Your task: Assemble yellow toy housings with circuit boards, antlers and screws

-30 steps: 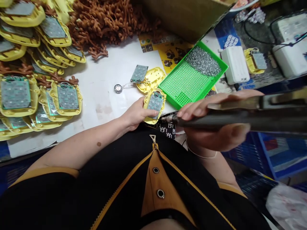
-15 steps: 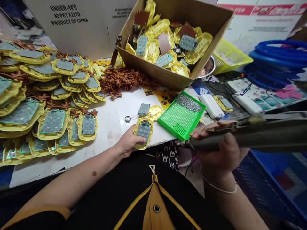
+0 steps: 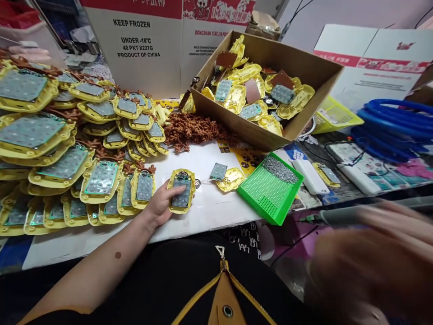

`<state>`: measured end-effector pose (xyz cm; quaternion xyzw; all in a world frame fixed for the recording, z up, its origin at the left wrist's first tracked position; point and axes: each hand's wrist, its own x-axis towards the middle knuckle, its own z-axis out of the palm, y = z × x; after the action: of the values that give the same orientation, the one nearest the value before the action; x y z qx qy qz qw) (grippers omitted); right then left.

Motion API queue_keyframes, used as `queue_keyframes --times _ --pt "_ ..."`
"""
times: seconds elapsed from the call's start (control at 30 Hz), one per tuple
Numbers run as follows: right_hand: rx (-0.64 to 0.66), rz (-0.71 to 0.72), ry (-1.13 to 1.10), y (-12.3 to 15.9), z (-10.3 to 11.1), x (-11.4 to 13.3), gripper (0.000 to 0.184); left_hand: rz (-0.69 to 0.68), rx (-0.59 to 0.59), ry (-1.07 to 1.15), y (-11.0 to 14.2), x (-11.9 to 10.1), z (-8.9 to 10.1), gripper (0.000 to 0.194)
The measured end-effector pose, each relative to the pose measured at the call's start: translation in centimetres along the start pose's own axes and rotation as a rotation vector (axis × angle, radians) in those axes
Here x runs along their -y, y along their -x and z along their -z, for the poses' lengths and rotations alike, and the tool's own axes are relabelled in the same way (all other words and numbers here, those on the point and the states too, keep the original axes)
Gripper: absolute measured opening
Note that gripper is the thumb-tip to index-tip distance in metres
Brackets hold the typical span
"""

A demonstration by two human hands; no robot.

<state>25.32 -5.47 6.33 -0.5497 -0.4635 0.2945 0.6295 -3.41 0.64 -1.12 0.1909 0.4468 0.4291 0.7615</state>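
Observation:
My left hand (image 3: 161, 203) is closed around a yellow plastic shell (image 3: 181, 192), the thumb pressed on the grey keypad circuit board inside it. The shell is upright above the white table's front edge. At the right, my right hand (image 3: 375, 257) is smeared by motion. Its blurred fingers lie over a dark electric screwdriver (image 3: 341, 216), whose tip points left. A small round speaker (image 3: 197, 183) shows beside the held shell. Further right, a loose circuit board (image 3: 218, 172) rests against another yellow shell half (image 3: 230, 179).
Stacked yellow shells with boards (image 3: 101, 180) fill the left side. Behind are brown plastic parts (image 3: 196, 128) and a cardboard box (image 3: 237, 122) of shells. A green tray (image 3: 260, 198) of screws overhangs the front edge. Blue hoops (image 3: 395, 122) lie at right.
My left hand has carried the yellow shell left, toward the stacked shells. My right hand and the screwdriver have moved right, away from the shell. The view has shifted.

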Motion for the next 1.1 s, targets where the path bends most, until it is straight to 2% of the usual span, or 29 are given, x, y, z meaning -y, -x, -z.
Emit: queue_keyframes --times 0.07,0.13,0.17,0.2,0.27,0.3,0.37,0.47,0.57,0.67,0.7,0.77,0.83,0.93,1.1 --pt "0.058 0.115 0.084 -1.5 -4.6 -1.6 0.022 -0.007 -0.005 0.017 0.0 0.0 0.2 0.046" --pt "0.389 0.319 0.442 -3.6 -10.5 -3.7 0.016 -0.004 0.009 0.027 0.2 0.1 0.2 0.047" --pt "0.525 0.328 0.599 -4.6 -13.7 -4.7 0.015 -0.002 0.02 0.032 0.3 0.1 0.3 0.049" --pt "0.592 0.305 0.745 -5.6 -16.6 -5.7 0.015 0.003 0.027 0.037 0.4 0.1 0.3 0.05" --pt "0.639 0.259 0.958 -7.0 -21.5 -7.4 0.024 0.016 0.015 0.053 0.5 0.1 0.5 0.052" --pt "0.641 0.242 0.981 -7.4 -23.2 -8.0 0.026 0.027 0.005 0.062 0.5 0.1 0.6 0.052" --pt "0.645 0.217 0.987 -8.0 -24.8 -8.9 0.023 0.052 -0.006 0.081 0.4 0.1 0.8 0.05" --pt "0.645 0.172 0.939 -8.8 -23.6 -9.6 0.023 0.07 0.011 0.093 0.2 0.2 1.1 0.045" --pt "0.571 0.072 0.804 -9.4 -20.7 -9.5 0.029 0.055 0.029 0.093 0.1 0.2 1.2 0.044" --pt "0.496 -0.068 0.589 -8.4 -17.4 -8.9 0.03 0.059 0.026 0.089 0.2 0.0 1.0 0.044" --pt "0.508 -0.15 0.457 -7.6 -16.4 -8.6 0.028 0.072 0.026 0.081 0.2 -0.1 0.9 0.044" --pt "0.532 -0.439 -0.012 -5.7 -14.7 -8.2 0.028 0.103 0.041 0.049 0.2 -0.2 0.8 0.045" --pt "0.507 -0.61 -0.315 -3.9 -13.6 -8.0 0.033 0.11 0.063 0.003 0.2 -0.2 0.7 0.045" --pt "0.434 -0.631 -0.413 -2.2 -13.2 -7.9 0.033 0.082 0.075 -0.056 0.3 0.1 0.7 0.045" --pt "0.393 -0.641 -0.489 -1.6 -13.0 -7.6 0.033 0.052 0.027 -0.101 0.6 0.5 0.7 0.046"
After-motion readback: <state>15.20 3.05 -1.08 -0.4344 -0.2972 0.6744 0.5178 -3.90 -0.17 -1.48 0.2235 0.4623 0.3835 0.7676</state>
